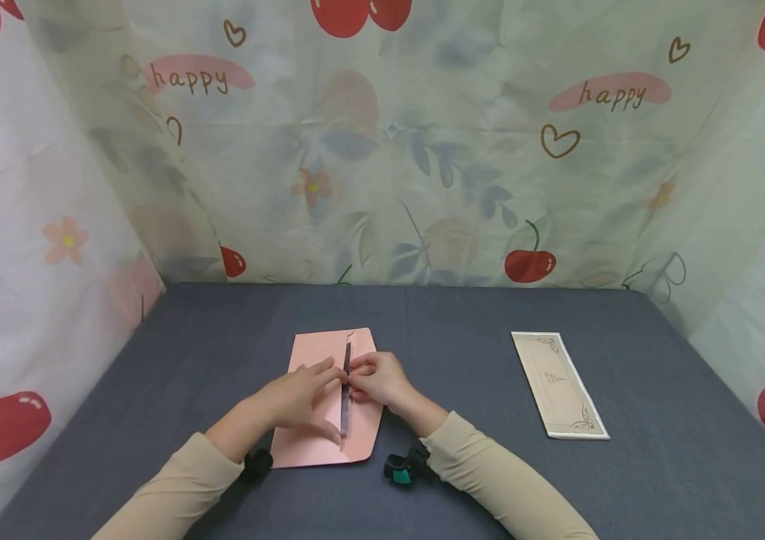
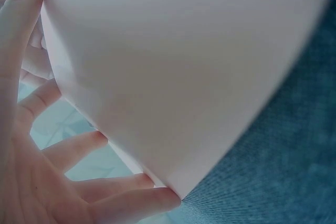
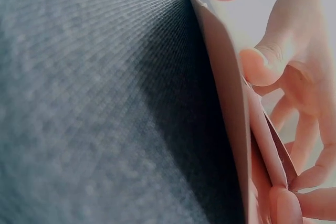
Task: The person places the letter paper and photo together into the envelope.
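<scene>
A pink paper envelope (image 1: 358, 448) lies on the dark cloth below both hands, a narrow dark strip (image 1: 345, 412) running lengthwise along its opening. Spread across the envelope, my left hand (image 1: 295, 399) has its thumb low on the paper and its fingers higher up by the strip. In the left wrist view its fingers reach the paper's edge fairly straight. From the right, my right hand (image 1: 382, 379) pinches the envelope's edge beside the strip, close to the left fingertips. The right wrist view shows a gap between the layers (image 3: 265, 156) there.
Off to the right lies a beige card (image 1: 558, 386) with ornamental corners and a white edge. Black wrist devices show under the left wrist (image 1: 257, 465) and under the right wrist (image 1: 406, 469). A printed curtain (image 1: 389, 150) surrounds the table (image 1: 463, 315) at the back and sides.
</scene>
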Tool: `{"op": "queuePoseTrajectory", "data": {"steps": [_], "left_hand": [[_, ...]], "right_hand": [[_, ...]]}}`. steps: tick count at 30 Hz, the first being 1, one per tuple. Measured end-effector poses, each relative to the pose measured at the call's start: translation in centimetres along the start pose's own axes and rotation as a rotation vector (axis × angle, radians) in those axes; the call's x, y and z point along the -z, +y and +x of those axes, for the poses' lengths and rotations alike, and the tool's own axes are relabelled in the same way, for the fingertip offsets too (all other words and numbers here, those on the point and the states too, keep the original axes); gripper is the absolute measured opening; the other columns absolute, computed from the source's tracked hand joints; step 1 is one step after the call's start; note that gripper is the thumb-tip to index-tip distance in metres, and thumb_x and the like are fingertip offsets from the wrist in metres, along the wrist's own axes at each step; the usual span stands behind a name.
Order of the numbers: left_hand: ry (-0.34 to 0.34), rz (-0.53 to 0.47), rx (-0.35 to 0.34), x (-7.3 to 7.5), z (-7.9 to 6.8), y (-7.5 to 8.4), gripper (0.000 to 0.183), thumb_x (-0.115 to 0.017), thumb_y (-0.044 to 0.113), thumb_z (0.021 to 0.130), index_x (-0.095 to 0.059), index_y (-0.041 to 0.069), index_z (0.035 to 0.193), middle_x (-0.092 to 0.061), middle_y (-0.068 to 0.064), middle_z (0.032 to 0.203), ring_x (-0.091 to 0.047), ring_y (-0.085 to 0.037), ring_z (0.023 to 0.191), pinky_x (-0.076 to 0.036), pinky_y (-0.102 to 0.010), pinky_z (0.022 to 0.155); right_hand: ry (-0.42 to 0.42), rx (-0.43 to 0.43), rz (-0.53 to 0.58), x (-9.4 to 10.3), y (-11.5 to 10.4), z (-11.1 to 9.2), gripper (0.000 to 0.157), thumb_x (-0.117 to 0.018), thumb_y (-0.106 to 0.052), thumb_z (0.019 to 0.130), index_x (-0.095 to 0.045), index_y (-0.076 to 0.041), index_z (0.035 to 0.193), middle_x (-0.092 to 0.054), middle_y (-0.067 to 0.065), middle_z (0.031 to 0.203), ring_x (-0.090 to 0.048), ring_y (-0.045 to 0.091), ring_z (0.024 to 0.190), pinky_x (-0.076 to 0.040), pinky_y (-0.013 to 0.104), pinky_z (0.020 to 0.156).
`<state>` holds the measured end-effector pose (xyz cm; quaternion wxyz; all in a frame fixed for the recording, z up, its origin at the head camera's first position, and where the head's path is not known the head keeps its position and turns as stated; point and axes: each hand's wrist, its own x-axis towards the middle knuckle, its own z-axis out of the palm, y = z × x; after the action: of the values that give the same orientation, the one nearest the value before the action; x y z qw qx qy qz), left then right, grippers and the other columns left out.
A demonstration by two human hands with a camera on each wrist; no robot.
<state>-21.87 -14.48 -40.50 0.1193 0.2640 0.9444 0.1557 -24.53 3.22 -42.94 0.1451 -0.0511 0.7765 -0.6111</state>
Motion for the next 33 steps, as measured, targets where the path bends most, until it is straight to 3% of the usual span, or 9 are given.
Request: {"op": "queuePoseTrajectory", "data": {"steps": [26, 33], "left_hand": [[-0.002, -0.002, -0.001, -0.06, 0.01, -0.19, 0.081, -0.075, 0.062, 0.062, -0.046, 0.024, 0.127, -0.029, -0.019, 0.151, -0.038, -0.054, 0.127, -0.039, -0.059, 0.096], [0.003, 0.033, 0.024, -0.21, 0.01, -0.02, 0.081, -0.075, 0.064, 0.061, -0.047, 0.025, 0.126, -0.032, -0.013, 0.151, -0.043, -0.047, 0.126, -0.043, -0.055, 0.093]], "right_hand": [[-0.021, 0.007, -0.007, 0.01, -0.22, -0.06, 0.027, -0.060, 0.002, 0.086, -0.059, 0.009, 0.111, -0.070, 0.022, 0.093, -0.061, 0.005, 0.056, -0.055, 0.025, 0.058], [-0.011, 0.002, -0.011, 0.86, -0.11, -0.18, 0.028, -0.061, -0.002, 0.086, -0.059, 0.008, 0.112, -0.070, 0.021, 0.089, -0.064, 0.007, 0.057, -0.055, 0.027, 0.057]]}}
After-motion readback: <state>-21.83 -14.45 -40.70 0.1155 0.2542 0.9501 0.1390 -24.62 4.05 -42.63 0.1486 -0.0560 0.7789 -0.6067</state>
